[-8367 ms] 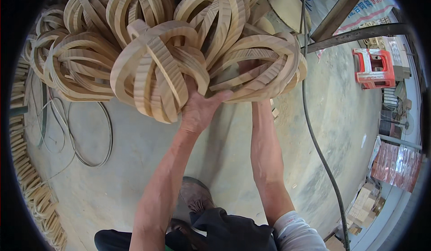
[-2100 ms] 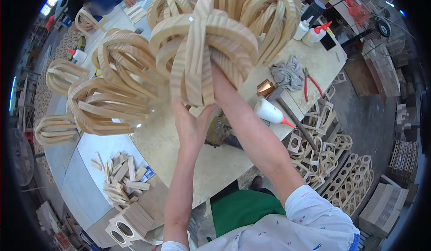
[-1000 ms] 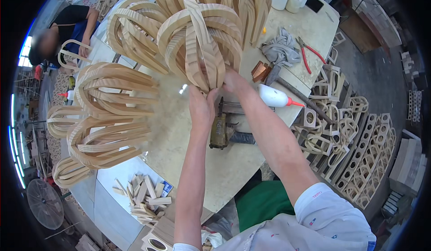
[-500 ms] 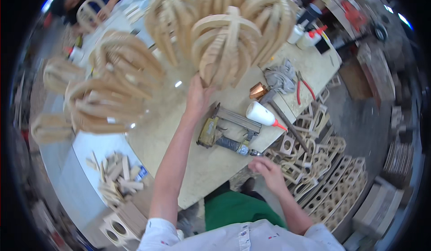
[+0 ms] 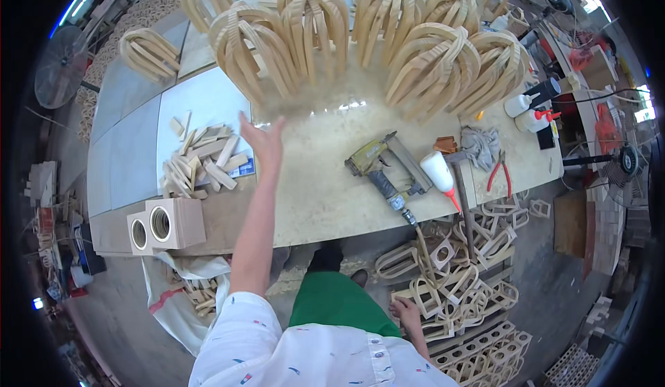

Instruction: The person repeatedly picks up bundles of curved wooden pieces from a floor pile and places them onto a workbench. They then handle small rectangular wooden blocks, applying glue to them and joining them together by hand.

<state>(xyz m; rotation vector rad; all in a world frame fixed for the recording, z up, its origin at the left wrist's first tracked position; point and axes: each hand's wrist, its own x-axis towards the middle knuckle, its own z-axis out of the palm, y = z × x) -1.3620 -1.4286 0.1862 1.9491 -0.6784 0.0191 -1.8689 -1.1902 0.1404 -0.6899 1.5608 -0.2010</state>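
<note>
My left hand is raised over the workbench, palm open and fingers apart, holding nothing. It is nearest to the curved wooden loop cages that stand in a row along the bench's far side, with more loop cages to the right. My right hand hangs low by my side with loose fingers and nothing in it. It is next to stacked wooden frames beside the bench.
On the bench lie a nail gun, a glue bottle, a rag, red pliers and a heap of small wood blocks. A wooden box with two round holes sits at the near left corner. A fan stands far left.
Both hands carried a bundle of wooden loop cages to the bench and let go of it. The right hand has dropped to my side; the left has drawn back, open.
</note>
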